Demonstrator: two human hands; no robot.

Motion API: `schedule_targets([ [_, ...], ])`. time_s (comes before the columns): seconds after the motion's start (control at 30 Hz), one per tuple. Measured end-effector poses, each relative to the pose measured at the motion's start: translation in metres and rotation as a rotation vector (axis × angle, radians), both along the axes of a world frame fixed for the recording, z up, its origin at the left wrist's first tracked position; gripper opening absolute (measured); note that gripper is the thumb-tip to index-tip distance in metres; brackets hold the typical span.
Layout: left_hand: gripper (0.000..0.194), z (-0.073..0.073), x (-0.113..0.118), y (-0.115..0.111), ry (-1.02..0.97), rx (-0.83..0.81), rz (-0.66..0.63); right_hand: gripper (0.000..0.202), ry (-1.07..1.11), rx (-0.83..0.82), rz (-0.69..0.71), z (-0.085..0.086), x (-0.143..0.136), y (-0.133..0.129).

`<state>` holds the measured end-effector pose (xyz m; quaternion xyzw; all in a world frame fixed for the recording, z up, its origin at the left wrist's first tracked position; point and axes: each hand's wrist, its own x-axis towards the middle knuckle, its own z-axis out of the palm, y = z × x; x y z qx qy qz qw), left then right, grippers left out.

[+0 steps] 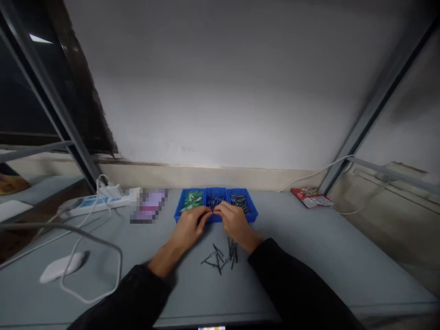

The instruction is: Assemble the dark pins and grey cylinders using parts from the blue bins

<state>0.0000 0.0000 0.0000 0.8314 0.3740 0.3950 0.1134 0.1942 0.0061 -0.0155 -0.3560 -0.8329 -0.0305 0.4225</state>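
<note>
My left hand [191, 224] and my right hand [234, 223] meet at the front of the blue bins, their fingertips pinched close together. Whatever lies between the fingers is too small to make out. In the left blue bin [177, 214] are green and whitish small pieces [193, 199]. Thin metallic pins [216, 200] lie in the middle bin, and dark grey cylindrical pieces [239, 200] fill the right one. Below my hands, several dark slender pen-like pieces [217, 259] are scattered on the grey table [202, 298], some near my right wrist.
At the left are a white power strip [99, 201] with plugs, a looping white cable [120, 261], a white mouse [62, 267] and a pixelated purple item [150, 205]. A red packet [311, 197] lies at the back right by the metal frame post [355, 133]. A wall stands behind.
</note>
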Motion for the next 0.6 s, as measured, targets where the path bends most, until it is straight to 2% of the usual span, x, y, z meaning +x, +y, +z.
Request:
schedule_targets([
  [0.27, 0.021, 0.0068, 0.0018, -0.0028, 0.008, -0.018, 0.013, 0.021, 0.064, 0.061, -0.002, 0.0050, 0.0027, 0.0008],
  [0.6, 0.019, 0.0033, -0.0004, -0.0020, -0.005, 0.021, -0.008, 0.025, 0.066, -0.041, -0.024, 0.0039, 0.0010, -0.0072],
])
